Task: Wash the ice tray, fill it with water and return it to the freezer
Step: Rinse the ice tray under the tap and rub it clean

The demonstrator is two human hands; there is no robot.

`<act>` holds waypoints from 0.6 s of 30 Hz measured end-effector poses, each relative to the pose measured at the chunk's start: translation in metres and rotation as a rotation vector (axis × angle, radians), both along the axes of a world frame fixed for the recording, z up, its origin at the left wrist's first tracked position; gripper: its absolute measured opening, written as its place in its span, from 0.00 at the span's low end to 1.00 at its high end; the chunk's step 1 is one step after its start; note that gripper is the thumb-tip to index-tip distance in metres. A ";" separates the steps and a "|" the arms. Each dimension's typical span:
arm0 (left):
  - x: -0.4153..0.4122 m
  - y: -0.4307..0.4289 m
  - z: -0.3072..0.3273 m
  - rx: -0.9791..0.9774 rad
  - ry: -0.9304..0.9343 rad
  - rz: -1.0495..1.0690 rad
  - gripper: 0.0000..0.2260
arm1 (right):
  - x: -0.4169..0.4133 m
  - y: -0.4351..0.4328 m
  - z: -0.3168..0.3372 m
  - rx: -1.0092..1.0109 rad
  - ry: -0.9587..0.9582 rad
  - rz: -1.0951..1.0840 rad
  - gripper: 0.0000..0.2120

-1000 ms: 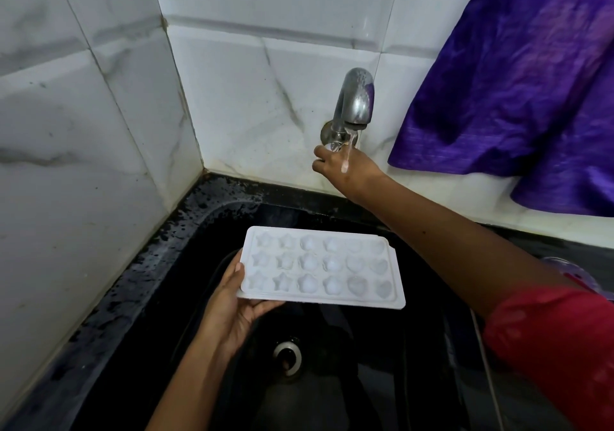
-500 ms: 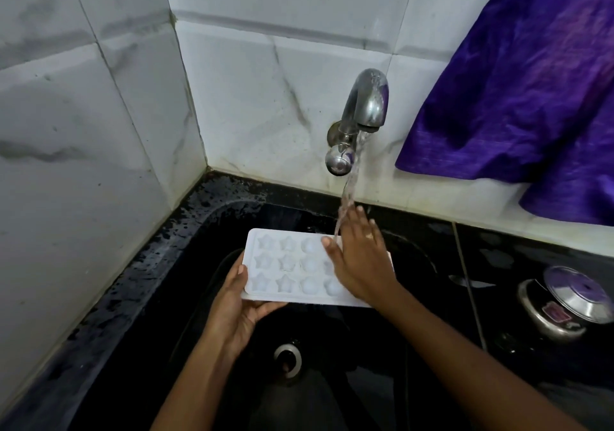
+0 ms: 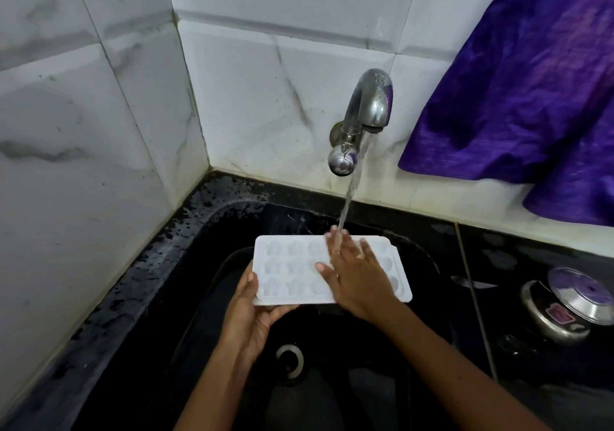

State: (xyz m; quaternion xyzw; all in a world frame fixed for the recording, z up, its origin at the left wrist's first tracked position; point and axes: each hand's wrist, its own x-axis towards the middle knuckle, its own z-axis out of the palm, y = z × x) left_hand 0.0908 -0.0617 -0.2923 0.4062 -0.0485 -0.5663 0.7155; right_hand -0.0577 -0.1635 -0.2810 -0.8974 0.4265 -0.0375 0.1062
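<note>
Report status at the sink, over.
Left hand grips ice tray by its near-left edge. Right hand flat on tray, open, under running tap. Nothing in the way.

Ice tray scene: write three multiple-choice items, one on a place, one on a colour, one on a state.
1. Where is the ice tray?
A. on the counter
B. held over the sink
C. in a freezer

2. What colour is the cloth hanging at the right?
A. purple
B. green
C. white

3. What is the tap doing?
A. dry
B. dripping
C. running steadily

Answers:
1 B, the left hand grips its near left edge above the basin.
2 A, it is plainly purple.
3 C, a stream falls onto the right hand on the tray.
</note>
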 end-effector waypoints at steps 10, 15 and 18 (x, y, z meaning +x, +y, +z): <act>-0.011 -0.012 -0.009 0.044 0.069 -0.010 0.16 | 0.040 0.045 0.014 0.014 0.002 0.327 0.32; 0.018 -0.005 -0.010 0.053 -0.001 0.031 0.12 | -0.015 0.030 0.007 -0.228 0.058 0.411 0.22; 0.026 -0.003 -0.010 0.131 0.004 0.011 0.12 | -0.041 0.021 0.019 -0.310 -0.056 0.288 0.20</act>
